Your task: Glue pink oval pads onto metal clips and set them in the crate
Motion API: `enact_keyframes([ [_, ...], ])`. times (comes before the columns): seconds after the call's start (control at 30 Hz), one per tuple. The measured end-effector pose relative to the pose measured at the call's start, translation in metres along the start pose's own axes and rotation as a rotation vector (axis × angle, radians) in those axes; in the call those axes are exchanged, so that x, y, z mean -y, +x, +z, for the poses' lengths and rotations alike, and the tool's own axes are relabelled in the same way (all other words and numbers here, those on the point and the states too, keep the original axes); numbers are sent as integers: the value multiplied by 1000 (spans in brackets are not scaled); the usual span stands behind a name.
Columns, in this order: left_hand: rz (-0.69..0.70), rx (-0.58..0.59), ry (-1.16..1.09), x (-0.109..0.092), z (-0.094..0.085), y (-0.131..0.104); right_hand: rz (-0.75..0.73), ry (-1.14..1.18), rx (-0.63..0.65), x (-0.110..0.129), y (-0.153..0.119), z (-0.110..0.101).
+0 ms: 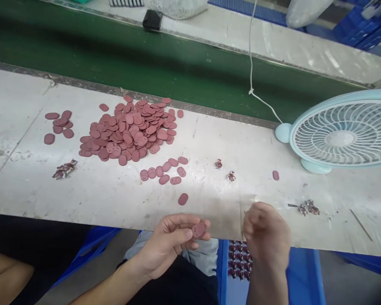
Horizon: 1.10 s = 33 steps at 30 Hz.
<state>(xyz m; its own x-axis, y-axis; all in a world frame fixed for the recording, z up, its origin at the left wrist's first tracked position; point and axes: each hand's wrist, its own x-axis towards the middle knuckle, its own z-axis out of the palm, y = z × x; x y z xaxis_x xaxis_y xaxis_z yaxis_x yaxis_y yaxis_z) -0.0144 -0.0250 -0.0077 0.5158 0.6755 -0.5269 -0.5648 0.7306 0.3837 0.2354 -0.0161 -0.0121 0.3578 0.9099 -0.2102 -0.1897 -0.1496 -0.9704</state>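
My left hand (pixel 174 241) pinches a dull red oval disc (pixel 199 229) with small holes between thumb and fingers, just off the table's front edge. To its right, my right hand (pixel 266 235) is blurred, its fingers curled together; whatever they may hold cannot be made out. One loose disc (pixel 183 199) lies on the table above my left hand, and a small scattered group of discs (pixel 164 179) lies beyond it. Farther back is a large heap of the same discs (pixel 127 131). Two small shiny brown-and-white pieces (pixel 230 176) rest beyond my right hand.
A light blue fan (pixel 339 137) stands at the right, its white cord crossing the green belt (pixel 178 63). More shiny pieces (pixel 311 206) and a thin stick (pixel 361 224) lie on the right. A blue bin (pixel 305 275) sits below the edge. A person's arm (pixel 6 275) shows lower left.
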Motion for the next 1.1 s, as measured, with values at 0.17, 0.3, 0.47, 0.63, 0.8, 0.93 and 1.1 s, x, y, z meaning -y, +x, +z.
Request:
enact_keyframes([
  [0.17,-3,-23,2,-1,0,0,-276,-930,-67,-2,47,35],
  [0.3,17,-28,4,-2,0,-1,-243,-1020,-16,-4,89,42],
  [0.47,55,-74,6,-3,-5,-2,-159,-967,71,11,63,38],
  [0.63,104,-101,43,-2,-4,2,-33,-318,361,19,-13,35],
  [0.8,164,-75,157,1,2,3,124,-149,382,18,-51,46],
  [0.93,195,-13,213,6,0,2,155,-253,348,22,-54,52],
  [1.1,188,-4,199,11,-2,3,116,-363,366,21,-54,51],
])
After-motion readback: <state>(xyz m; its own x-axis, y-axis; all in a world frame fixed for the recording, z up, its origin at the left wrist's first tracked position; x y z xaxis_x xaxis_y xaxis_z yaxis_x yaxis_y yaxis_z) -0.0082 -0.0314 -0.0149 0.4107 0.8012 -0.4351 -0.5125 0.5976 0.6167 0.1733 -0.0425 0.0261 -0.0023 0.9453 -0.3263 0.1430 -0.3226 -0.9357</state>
